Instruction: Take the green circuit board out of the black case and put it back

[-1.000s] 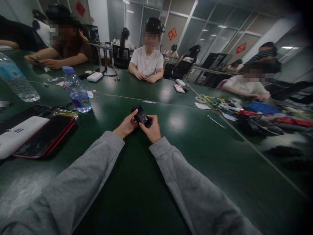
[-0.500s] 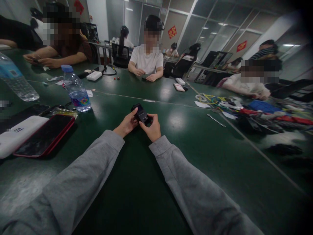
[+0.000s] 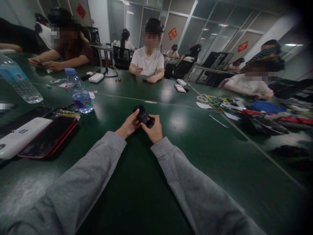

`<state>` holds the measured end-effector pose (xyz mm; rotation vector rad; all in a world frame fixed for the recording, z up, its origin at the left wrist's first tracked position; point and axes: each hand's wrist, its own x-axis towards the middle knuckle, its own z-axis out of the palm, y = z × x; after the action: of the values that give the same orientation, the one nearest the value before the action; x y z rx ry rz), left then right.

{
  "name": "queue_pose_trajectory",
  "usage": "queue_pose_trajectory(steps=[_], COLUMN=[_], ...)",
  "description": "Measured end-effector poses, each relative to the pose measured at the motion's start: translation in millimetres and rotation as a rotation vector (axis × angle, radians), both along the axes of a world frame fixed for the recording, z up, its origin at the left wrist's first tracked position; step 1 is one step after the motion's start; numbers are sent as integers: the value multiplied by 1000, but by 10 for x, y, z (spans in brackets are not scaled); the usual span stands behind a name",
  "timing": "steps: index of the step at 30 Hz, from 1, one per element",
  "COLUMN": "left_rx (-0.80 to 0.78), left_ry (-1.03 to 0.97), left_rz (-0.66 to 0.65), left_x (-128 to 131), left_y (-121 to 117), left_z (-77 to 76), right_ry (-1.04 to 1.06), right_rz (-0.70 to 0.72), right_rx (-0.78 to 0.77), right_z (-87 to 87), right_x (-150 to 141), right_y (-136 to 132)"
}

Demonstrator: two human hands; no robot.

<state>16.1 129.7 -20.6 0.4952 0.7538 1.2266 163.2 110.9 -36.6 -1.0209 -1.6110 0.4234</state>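
Between both hands is a small black device with a screen, shaped like an action camera and tilted with its screen toward me. Faint marks show on the screen, too small to read. My left hand is closed on its left side, the thumb along the near edge. At the lower right, my right hand pinches it between thumb and fingers. Some fingertips are hidden behind the device. Both forearms, in grey sleeves, reach forward over the dark green table.
To the left are a red-cased phone, a white power bank and two water bottles, the nearer one blue-capped. On the right lie a wrench and a heap of cables. A person in white sits opposite.
The view has shifted slightly, so everything sits a little lower and further right. The device's screen faces me a little more. Across the table, the person in white has raised one hand.
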Motion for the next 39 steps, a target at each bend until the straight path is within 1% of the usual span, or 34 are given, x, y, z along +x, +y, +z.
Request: queue_pose_trajectory(steps=[5, 10, 16, 23, 27, 35, 39], left_rx=[7, 65, 74, 16, -1, -35, -26], left_ry=[-10, -18, -18, -25, -25, -37, -46], left_rz=[25, 13, 9, -6, -7, -8, -21], left_x=[15, 14, 10, 8, 15, 14, 3], left_y=[11, 25, 12, 17, 2, -6, -20], left_z=[-13, -50, -36, -12, 17, 33, 42], right_ry=[11, 8, -2, -80, -111, -146, -148], right_rz=[16, 17, 16, -21, -16, -23, -21], right_rx=[-6, 3, 13, -2, -18, -27, -29], right_z=[-22, -36, -33, -9, -1, -46, -57], right_x=[3, 10, 1, -16, -23, -20, -18], right_y=[12, 19, 18, -6, -24, 3, 10])
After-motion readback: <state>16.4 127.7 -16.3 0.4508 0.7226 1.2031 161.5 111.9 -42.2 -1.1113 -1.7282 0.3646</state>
